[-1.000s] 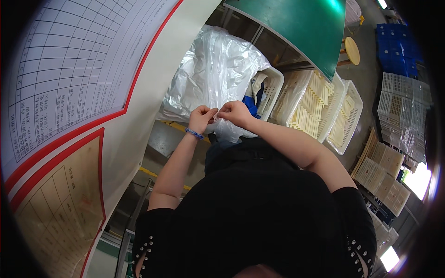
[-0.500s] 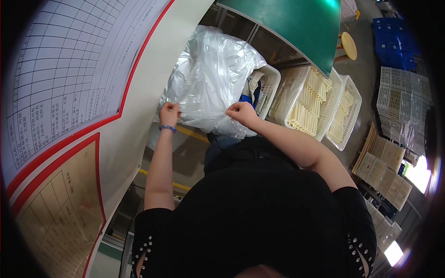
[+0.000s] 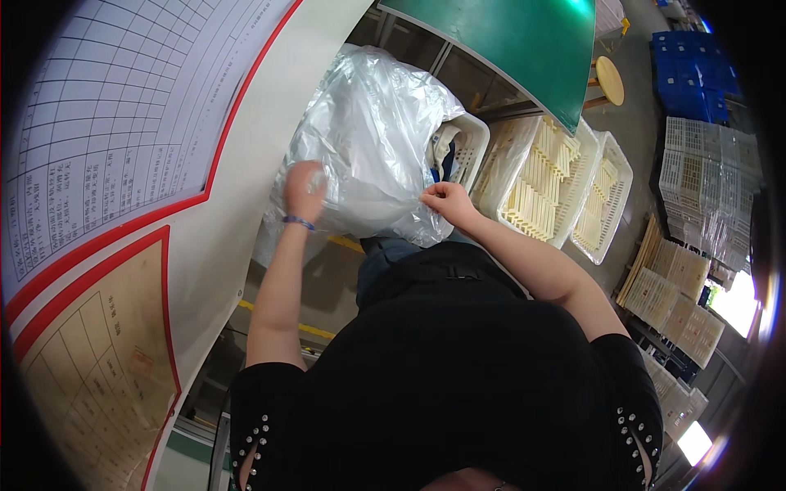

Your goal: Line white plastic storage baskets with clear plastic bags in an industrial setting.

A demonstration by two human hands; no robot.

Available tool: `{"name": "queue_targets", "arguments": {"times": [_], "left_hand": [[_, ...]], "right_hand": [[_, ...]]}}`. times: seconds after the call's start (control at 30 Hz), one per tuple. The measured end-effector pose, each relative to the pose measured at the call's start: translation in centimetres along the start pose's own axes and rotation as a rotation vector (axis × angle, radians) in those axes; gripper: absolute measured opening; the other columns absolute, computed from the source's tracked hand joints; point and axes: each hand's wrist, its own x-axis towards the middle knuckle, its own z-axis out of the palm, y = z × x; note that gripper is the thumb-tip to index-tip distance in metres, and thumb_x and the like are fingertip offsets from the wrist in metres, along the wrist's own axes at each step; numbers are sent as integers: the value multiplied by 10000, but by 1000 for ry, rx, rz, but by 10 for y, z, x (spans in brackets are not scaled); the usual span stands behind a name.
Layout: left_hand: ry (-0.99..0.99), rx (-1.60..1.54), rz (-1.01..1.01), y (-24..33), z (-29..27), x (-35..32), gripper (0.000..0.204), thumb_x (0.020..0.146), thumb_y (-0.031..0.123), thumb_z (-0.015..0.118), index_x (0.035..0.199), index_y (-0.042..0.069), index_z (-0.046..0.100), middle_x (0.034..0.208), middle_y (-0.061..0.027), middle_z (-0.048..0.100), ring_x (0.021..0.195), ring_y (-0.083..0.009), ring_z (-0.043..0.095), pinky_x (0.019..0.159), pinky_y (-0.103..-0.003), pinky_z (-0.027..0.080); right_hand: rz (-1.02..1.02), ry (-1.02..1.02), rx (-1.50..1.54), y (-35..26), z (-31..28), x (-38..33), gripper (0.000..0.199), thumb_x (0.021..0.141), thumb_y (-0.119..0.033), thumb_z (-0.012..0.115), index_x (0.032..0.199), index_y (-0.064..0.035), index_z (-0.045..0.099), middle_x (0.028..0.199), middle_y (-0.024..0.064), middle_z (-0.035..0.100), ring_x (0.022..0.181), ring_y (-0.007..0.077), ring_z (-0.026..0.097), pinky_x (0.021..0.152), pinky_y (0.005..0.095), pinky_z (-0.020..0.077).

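A large clear plastic bag (image 3: 372, 139) bulges in front of me, spread over a white slotted crate (image 3: 468, 146). My left hand (image 3: 303, 190), with a blue band at the wrist, presses against the bag's left side, partly behind the film. My right hand (image 3: 442, 199) pinches the bag's lower right edge between fingers and thumb. Both arms reach up from my black-sleeved body.
A big wall chart (image 3: 106, 139) with red borders fills the left. A green tabletop (image 3: 524, 41) is above. White crates with cream parts (image 3: 544, 184) stand to the right, a round stool (image 3: 608, 79), blue crates (image 3: 692, 69) and stacked trays (image 3: 671, 290) beyond.
My hands were together at the bag's lower edge; they have spread apart, the left moving left and up along the bag, which is now pulled wider open.
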Motion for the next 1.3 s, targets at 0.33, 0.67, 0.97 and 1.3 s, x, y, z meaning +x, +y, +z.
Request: {"name": "queue_targets", "arguments": {"times": [0.33,0.67,0.97,1.3], "left_hand": [[-559,-178,-343,58,8,-12,166,705,139,655,833,37,626,726,-40,608,671,-141,569,638,-265,448],[-454,-460,-422,73,20,-35,148,720,181,662,737,39,624,671,-38,561,622,-129,541,593,-239,441],[-398,-295,-416,70,34,-49,243,658,231,706,653,24,578,662,-79,539,591,-165,533,556,-285,432],[-481,-894,-752,88,61,-59,216,811,207,596,703,26,551,648,-3,554,602,-61,532,555,-198,465]], "right_hand": [[-70,64,-109,10,-10,6,165,734,-155,628,787,1,626,633,38,590,566,95,539,546,239,429],[-82,92,-85,13,-6,7,192,718,-183,633,776,0,638,623,64,606,555,120,570,548,261,444],[-78,118,-20,10,-2,8,211,710,-193,641,774,8,634,628,61,604,565,124,567,551,260,440],[26,-150,-22,-12,22,-3,402,674,-378,703,737,16,652,585,53,592,520,99,549,505,238,427]]}}
